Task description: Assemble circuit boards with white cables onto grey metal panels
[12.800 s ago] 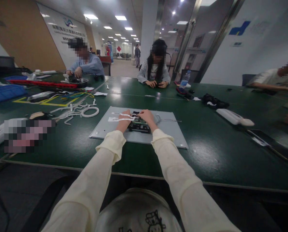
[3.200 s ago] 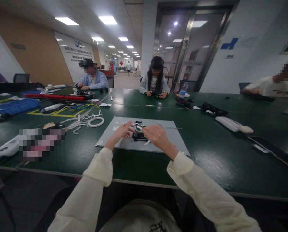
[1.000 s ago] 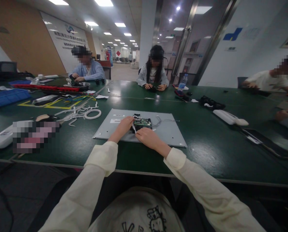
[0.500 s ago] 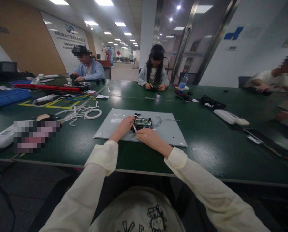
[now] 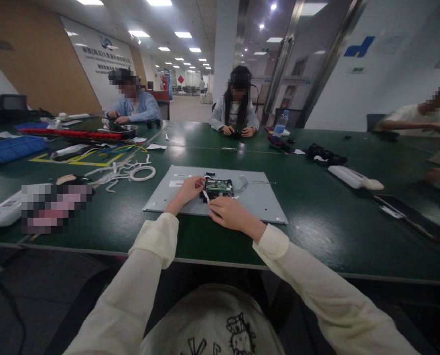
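A green circuit board (image 5: pixel 220 186) in a black holder lies on a light grey flat panel (image 5: pixel 175 202) in front of me. My left hand (image 5: pixel 190 191) is at the board's left edge, fingers bent and pressed together; what they hold is too small to make out. From that side a white ribbon cable (image 5: pixel 205 195) runs down toward me. Its lower end is pinched by the fingertips of my right hand (image 5: pixel 229 213), just below the board. A grey cable (image 5: pixel 244 183) extends from the board's right side across the panel.
Coiled white cable (image 5: pixel 143 173) and a blue tray (image 5: pixel 16 149) lie to the left. On the right are a white elongated device (image 5: pixel 355 177) and a dark flat frame (image 5: pixel 412 219). A water bottle (image 5: pixel 281 123) stands at the back. Several people sit around the green table (image 5: pixel 316 207).
Both hands stay at the board with only slight shifts. My left fingers have moved slightly lower, and the right hand is a touch farther right. The person at far right has moved their arms.
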`<state>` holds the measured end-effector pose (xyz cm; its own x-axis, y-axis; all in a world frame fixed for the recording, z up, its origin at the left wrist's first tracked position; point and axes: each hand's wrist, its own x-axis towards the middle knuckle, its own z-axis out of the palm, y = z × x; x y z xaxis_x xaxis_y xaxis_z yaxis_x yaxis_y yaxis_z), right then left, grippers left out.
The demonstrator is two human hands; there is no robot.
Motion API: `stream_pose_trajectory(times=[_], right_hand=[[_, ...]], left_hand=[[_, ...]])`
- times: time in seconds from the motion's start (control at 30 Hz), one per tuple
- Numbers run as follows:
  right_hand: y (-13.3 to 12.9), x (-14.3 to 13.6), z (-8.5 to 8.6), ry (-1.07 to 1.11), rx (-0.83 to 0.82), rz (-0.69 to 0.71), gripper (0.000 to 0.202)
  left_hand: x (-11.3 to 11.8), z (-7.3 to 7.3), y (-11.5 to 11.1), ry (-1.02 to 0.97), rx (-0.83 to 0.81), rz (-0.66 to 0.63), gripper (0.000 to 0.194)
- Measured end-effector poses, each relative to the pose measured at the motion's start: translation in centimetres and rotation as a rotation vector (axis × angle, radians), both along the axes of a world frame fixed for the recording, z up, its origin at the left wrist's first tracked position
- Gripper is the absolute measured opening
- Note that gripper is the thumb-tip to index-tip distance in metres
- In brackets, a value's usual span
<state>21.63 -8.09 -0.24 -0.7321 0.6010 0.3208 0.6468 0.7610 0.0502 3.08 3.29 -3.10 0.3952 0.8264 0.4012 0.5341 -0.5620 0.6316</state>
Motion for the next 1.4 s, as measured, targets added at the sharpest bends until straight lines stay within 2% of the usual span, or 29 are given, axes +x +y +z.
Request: stream_pose_trajectory(times=[0.27,0.37,0.5,0.87,1.07,1.23,1.4], right_hand=[[0.1,0.5,-0.3,0.018,0.003,0.050,0.027],[0.2,0.7,-0.3,0.040,-0.005,0.082,0.027],[0.3,1.2,-0.3,0.067,-0.021,0.103,0.026],[-0.1,1.3,0.2,0.099,-0.092,0.077,0.025],[0.0,1.3,0.1,0.128,-0.061,0.105,0.027],[0.2,1.1,0.1,0.129,-0.031,0.137,0.049],[0.9,1.0,-0.6,0.184,-0.078,-0.014,0.063]], left_hand=[[-0.2,0.2,-0.2,0.076,0.118,0.121,0.018],[-0.4,0.6,-0.5,0.133,0.155,0.038,0.016],[-0.7,0.9,-0.7,0.167,0.109,-0.061,0.024],[-1.7,1.2,-1.7,0.136,0.052,-0.121,0.034],[-1.9,1.5,-2.1,0.156,0.076,-0.138,0.034],[-1.6,1.7,-2.2,0.182,0.079,-0.080,0.032],[-1.6,1.1,-2.0,0.226,0.148,0.092,0.029]])
